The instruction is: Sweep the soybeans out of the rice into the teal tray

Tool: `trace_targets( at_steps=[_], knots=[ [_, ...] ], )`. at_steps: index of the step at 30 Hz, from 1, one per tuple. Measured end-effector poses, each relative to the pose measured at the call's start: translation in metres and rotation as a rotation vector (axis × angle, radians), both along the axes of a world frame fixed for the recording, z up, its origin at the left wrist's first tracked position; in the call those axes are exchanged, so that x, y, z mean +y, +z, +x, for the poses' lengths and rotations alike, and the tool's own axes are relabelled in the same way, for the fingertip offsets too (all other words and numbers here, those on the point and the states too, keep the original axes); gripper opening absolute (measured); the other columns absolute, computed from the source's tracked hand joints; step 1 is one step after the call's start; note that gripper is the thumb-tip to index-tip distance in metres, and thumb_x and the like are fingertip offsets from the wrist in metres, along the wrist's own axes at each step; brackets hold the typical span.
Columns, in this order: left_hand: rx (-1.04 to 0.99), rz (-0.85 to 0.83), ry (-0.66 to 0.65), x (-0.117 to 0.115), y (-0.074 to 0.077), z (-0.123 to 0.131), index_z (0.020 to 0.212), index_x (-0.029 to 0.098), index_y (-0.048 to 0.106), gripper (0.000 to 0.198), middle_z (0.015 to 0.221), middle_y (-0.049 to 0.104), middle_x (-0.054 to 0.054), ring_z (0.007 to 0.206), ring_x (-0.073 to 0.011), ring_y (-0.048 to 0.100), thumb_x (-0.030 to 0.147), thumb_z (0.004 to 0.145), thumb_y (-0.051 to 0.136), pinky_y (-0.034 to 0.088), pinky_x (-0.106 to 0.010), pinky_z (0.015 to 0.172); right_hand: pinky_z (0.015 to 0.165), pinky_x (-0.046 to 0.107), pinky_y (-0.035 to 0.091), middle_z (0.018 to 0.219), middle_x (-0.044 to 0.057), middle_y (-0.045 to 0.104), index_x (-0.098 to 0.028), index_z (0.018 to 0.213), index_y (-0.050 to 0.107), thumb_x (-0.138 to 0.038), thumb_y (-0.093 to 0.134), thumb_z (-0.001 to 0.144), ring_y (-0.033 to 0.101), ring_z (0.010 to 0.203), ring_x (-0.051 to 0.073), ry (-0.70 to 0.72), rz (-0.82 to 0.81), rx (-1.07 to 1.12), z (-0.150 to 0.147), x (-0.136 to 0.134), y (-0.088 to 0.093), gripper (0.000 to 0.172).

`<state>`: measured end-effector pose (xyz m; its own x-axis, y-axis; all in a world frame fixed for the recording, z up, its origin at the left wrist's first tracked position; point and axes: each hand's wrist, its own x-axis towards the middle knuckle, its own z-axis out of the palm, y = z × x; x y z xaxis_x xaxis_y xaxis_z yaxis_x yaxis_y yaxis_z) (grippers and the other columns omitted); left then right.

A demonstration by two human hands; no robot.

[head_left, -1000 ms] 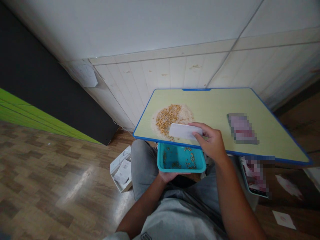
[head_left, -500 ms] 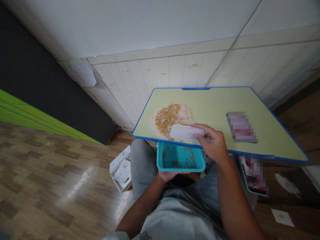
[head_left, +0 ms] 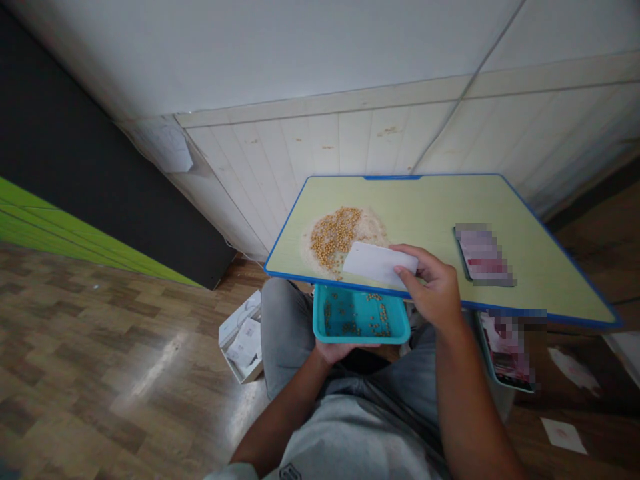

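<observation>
- Fingers (head_left: pixel 409 253) of the right hand (head_left: pixel 434 290) are shut on a white card (head_left: pixel 379 264), pinching its right end.
- The card sticks out to the left of that hand, and its far end reaches a pile (head_left: pixel 340 233) of yellow beans and rice.
- The left hand (head_left: pixel 340 350) is below the right hand and mostly hidden. It holds a blue tray (head_left: pixel 361 332) from underneath.
- The tray sits just under the near edge of the table (head_left: pixel 430 207), right below the card, with some beans (head_left: pixel 383 313) in it.
- A phone (head_left: pixel 484 255) lies on the table to the right of the right hand.
- A white box (head_left: pixel 243 339) is on the floor, left of the left hand.
</observation>
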<state>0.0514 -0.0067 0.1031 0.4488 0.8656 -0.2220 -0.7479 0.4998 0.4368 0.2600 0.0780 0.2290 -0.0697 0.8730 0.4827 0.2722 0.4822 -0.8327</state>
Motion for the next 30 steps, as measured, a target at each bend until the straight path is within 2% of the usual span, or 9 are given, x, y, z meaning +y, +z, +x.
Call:
trace_targets(
  at_steps=[4, 7, 10, 15, 19, 22, 25, 28, 30],
  knots=[
    [0.01, -0.004, 0.007, -0.001, -0.001, 0.0, 0.159, 0.028, 0.056, 0.098, 0.175, 0.048, -0.013, 0.165, -0.0556, 0.025, 0.095, 0.089, 0.045, 0.024, -0.09, 0.121, 0.085, 0.035, 0.064, 0.123, 0.006, 0.085, -0.027, 0.124, 0.084, -0.027, 0.073, 0.092, 0.082, 0.103, 0.027, 0.036, -0.026, 0.001, -0.004, -0.003, 0.0, 0.033],
    [0.011, 0.0, -0.003, -0.001, -0.007, 0.001, 0.159, 0.028, 0.056, 0.1, 0.177, 0.044, -0.014, 0.165, -0.0546, 0.027, 0.096, 0.086, 0.046, 0.022, -0.088, 0.124, 0.08, 0.034, 0.064, 0.122, 0.005, 0.085, -0.028, 0.126, 0.083, -0.027, 0.073, 0.092, 0.082, 0.092, 0.024, 0.087, -0.047, -0.026, -0.008, -0.006, 0.001, 0.035],
    [0.031, -0.012, -0.007, -0.001, -0.009, 0.001, 0.156, 0.03, 0.059, 0.099, 0.176, 0.047, -0.012, 0.165, -0.0539, 0.029, 0.097, 0.083, 0.05, 0.023, -0.085, 0.126, 0.076, 0.033, 0.064, 0.121, 0.006, 0.085, -0.027, 0.127, 0.083, -0.027, 0.073, 0.092, 0.081, 0.088, 0.023, 0.105, -0.06, -0.041, -0.011, -0.007, 0.001, 0.036],
    [0.061, -0.034, 0.003, -0.002, 0.003, 0.002, 0.153, 0.032, 0.062, 0.089, 0.17, 0.057, -0.006, 0.164, -0.055, 0.028, 0.092, 0.091, 0.038, 0.025, -0.086, 0.124, 0.081, 0.033, 0.065, 0.122, 0.007, 0.085, -0.025, 0.127, 0.083, -0.028, 0.072, 0.091, 0.082, 0.094, 0.024, 0.072, -0.085, -0.04, -0.009, -0.004, -0.001, 0.037],
    [0.049, -0.046, 0.013, -0.002, 0.004, 0.002, 0.154, 0.03, 0.061, 0.089, 0.168, 0.059, -0.007, 0.164, -0.0548, 0.029, 0.09, 0.095, 0.031, 0.026, -0.087, 0.122, 0.072, 0.032, 0.064, 0.118, 0.007, 0.086, -0.023, 0.125, 0.083, -0.028, 0.073, 0.089, 0.08, 0.082, 0.022, -0.019, -0.076, -0.028, -0.006, -0.002, -0.002, 0.037],
    [0.021, -0.009, 0.005, -0.002, -0.003, 0.001, 0.157, 0.029, 0.06, 0.093, 0.172, 0.054, -0.01, 0.166, -0.0556, 0.022, 0.092, 0.093, 0.035, 0.021, -0.089, 0.122, 0.064, 0.031, 0.062, 0.106, 0.006, 0.087, -0.022, 0.124, 0.083, -0.027, 0.071, 0.089, 0.077, 0.071, 0.02, -0.086, -0.05, -0.038, -0.006, -0.001, 0.0, 0.037],
    [-0.012, 0.065, -0.043, -0.001, -0.01, -0.001, 0.16, 0.026, 0.057, 0.1, 0.18, 0.04, -0.013, 0.169, -0.0554, 0.011, 0.095, 0.088, 0.043, 0.014, -0.088, 0.125, 0.062, 0.031, 0.061, 0.099, 0.005, 0.087, -0.022, 0.125, 0.083, -0.026, 0.07, 0.089, 0.075, 0.066, 0.02, -0.11, -0.033, -0.05, -0.008, -0.001, 0.003, 0.038],
    [-0.017, 0.074, -0.047, 0.0, -0.012, -0.002, 0.165, 0.027, 0.051, 0.105, 0.184, 0.029, -0.014, 0.17, -0.0546, 0.007, 0.097, 0.086, 0.042, 0.012, -0.087, 0.126, 0.064, 0.031, 0.062, 0.106, 0.007, 0.087, -0.022, 0.125, 0.083, -0.026, 0.071, 0.09, 0.077, 0.072, 0.021, -0.117, -0.021, -0.042, -0.011, -0.001, 0.004, 0.037],
    [-0.001, 0.053, -0.038, 0.0, -0.011, -0.001, 0.166, 0.028, 0.048, 0.104, 0.185, 0.028, -0.014, 0.169, -0.0545, 0.01, 0.096, 0.088, 0.036, 0.012, -0.087, 0.125, 0.068, 0.032, 0.063, 0.113, 0.008, 0.086, -0.022, 0.126, 0.082, -0.027, 0.071, 0.09, 0.08, 0.079, 0.022, -0.106, -0.019, -0.032, -0.013, -0.002, 0.004, 0.038]
  ],
)
